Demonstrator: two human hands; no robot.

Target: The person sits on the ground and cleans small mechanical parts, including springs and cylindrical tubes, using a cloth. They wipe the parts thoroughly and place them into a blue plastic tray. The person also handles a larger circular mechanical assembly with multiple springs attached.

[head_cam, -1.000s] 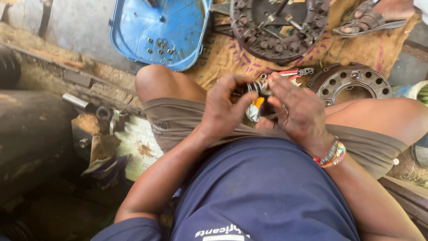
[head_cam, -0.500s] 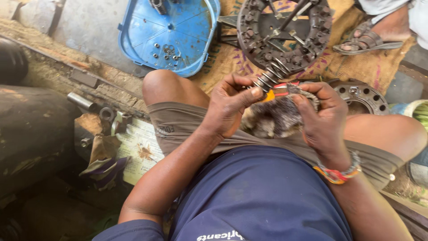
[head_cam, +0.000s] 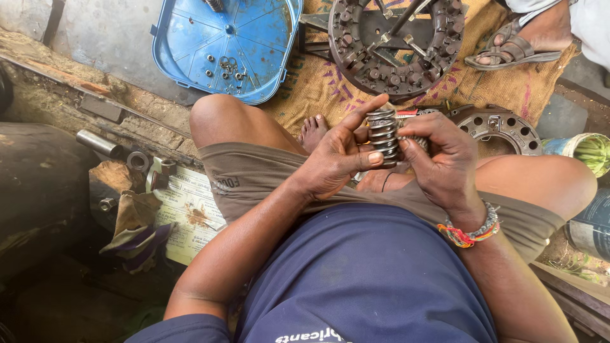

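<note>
I sit cross-legged and hold a short steel coil spring (head_cam: 382, 136) upright between both hands, above my lap. My left hand (head_cam: 337, 159) pinches the spring from the left with thumb and fingers. From the right, my right hand (head_cam: 445, 162) wraps around it; a bead bracelet (head_cam: 471, 232) is on that wrist. A red-handled tool shows only as a tip behind the spring (head_cam: 406, 113), and I cannot tell which hand has it.
A blue plastic tray (head_cam: 190, 38) with several small bolts and washers lies ahead left. A round metal clutch plate (head_cam: 445, 57) rests on a burlap sack (head_cam: 318, 89); a second ring plate (head_cam: 502, 127) lies by my right knee. Another person's sandalled foot (head_cam: 515, 47) is top right. Metal sleeves (head_cam: 101, 145) lie left.
The spring has come upright and is now held squarely between both hands, closer to my body. The red-handled pliers seen earlier in my fingers are mostly hidden.
</note>
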